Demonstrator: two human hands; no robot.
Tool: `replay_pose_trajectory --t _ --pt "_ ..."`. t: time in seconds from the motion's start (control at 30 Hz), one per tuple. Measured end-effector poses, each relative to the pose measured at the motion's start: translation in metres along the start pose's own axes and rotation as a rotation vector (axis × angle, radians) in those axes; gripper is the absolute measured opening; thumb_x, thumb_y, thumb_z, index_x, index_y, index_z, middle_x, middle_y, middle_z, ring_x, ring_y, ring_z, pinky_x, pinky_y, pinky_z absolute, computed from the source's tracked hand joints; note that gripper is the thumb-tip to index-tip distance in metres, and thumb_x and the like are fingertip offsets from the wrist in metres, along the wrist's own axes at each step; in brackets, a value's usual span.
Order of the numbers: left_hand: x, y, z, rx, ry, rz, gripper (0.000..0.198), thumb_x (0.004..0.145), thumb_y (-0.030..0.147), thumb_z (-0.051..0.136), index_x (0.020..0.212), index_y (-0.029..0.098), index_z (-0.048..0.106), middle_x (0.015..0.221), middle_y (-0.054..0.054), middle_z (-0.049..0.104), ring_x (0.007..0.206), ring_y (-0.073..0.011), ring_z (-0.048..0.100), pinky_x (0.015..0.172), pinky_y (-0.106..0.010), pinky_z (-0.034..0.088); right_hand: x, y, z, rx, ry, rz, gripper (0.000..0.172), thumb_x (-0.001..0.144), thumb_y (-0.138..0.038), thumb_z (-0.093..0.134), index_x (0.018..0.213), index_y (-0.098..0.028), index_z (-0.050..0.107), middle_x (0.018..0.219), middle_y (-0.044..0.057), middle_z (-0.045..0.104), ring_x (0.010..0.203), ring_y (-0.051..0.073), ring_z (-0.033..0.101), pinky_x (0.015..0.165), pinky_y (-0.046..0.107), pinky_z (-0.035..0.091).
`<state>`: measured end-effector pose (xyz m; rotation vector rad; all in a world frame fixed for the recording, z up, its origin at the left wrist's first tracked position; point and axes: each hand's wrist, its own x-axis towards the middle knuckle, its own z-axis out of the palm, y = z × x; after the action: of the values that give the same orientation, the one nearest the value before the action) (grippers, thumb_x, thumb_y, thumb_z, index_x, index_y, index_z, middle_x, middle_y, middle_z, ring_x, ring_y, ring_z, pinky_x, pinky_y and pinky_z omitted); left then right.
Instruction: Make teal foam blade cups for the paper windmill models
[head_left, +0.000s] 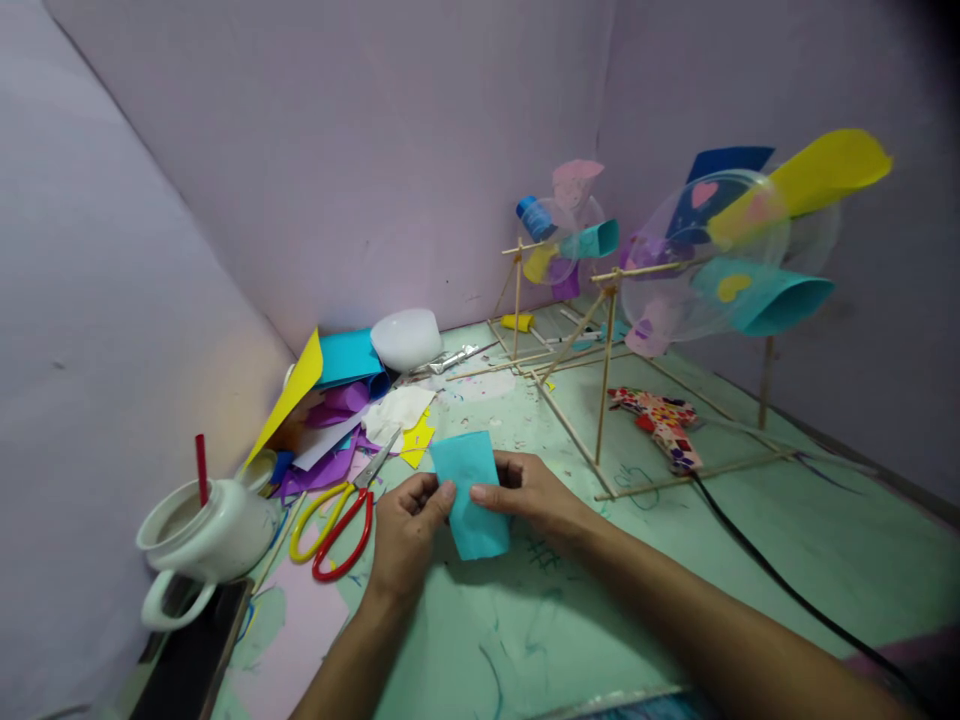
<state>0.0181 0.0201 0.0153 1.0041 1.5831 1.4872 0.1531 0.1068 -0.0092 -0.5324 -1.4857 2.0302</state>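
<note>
A small turquoise piece of paper (474, 520) is held upright above the green table, one hand at each side. My left hand (411, 525) pinches its left edge, thumb on the near face. From the right, my right hand (529, 490) grips the other edge in the same way, its fingers behind the sheet. Just left of my left hand lie open-handled scissors (343, 518), one loop yellow and one red, blades pointing away. Beyond them are a yellow scrap (418, 440) and a crumpled white tissue (397, 412).
A white teapot-like vessel (217, 530) with a red stick stands at left. Coloured papers (349, 358) and a white bowl (407, 340) lie behind. Two stick-framed wheels with paper cups (705, 255) stand at right, near a patterned glue gun (664, 425) with a black cord.
</note>
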Motion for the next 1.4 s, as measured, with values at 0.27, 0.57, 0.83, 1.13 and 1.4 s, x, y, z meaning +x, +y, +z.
replay_pose_trajectory --t 0.27,0.57,0.83,1.13,1.4 --pt "0.003 -0.015 -0.004 -0.113 -0.070 -0.030 0.034 0.073 0.047 0.063 0.079 0.013 0.062 0.063 0.001 0.053 0.058 -0.0115 0.046 0.056 -0.023 0.039 -0.003 -0.004 0.001 0.137 -0.050 0.116 0.058 0.063 -0.044 0.077 0.109 -0.012 0.065 0.099 0.014 0.067 0.082 0.024 0.064 0.067 0.034 0.050" --pt "-0.010 -0.004 -0.003 -0.077 -0.161 0.051 0.041 0.082 0.049 0.052 0.098 0.014 0.066 0.081 -0.003 0.064 0.074 -0.0164 0.053 0.072 -0.026 0.043 0.001 0.010 -0.004 0.047 -0.069 0.020 0.050 0.066 -0.041 0.077 0.108 -0.018 0.064 0.106 0.014 0.067 0.100 0.029 0.062 0.088 0.044 0.045" --pt "-0.011 -0.010 0.000 -0.149 -0.203 -0.006 0.049 0.064 0.032 0.070 0.107 0.011 0.059 0.097 -0.011 0.067 0.088 -0.0255 0.060 0.077 -0.034 0.047 0.001 0.008 -0.003 -0.197 0.020 0.028 0.058 0.062 -0.053 0.076 0.104 -0.016 0.062 0.103 0.016 0.068 0.098 0.033 0.063 0.088 0.047 0.045" --pt "-0.008 -0.015 0.002 -0.339 -0.236 -0.099 0.050 0.063 0.029 0.073 0.108 0.011 0.058 0.101 -0.012 0.067 0.093 -0.0265 0.062 0.083 -0.036 0.048 -0.003 -0.001 0.000 -0.263 0.098 0.117 0.050 0.064 -0.049 0.073 0.105 -0.021 0.063 0.095 0.011 0.068 0.088 0.030 0.063 0.082 0.047 0.048" --pt "-0.011 -0.014 0.004 -0.382 -0.228 -0.161 0.052 0.064 0.030 0.074 0.111 0.014 0.059 0.108 -0.013 0.067 0.100 -0.0304 0.062 0.086 -0.040 0.049 -0.007 -0.001 0.004 -0.224 0.149 0.104 0.042 0.063 -0.041 0.074 0.101 -0.025 0.066 0.086 0.008 0.067 0.079 0.027 0.061 0.071 0.044 0.050"
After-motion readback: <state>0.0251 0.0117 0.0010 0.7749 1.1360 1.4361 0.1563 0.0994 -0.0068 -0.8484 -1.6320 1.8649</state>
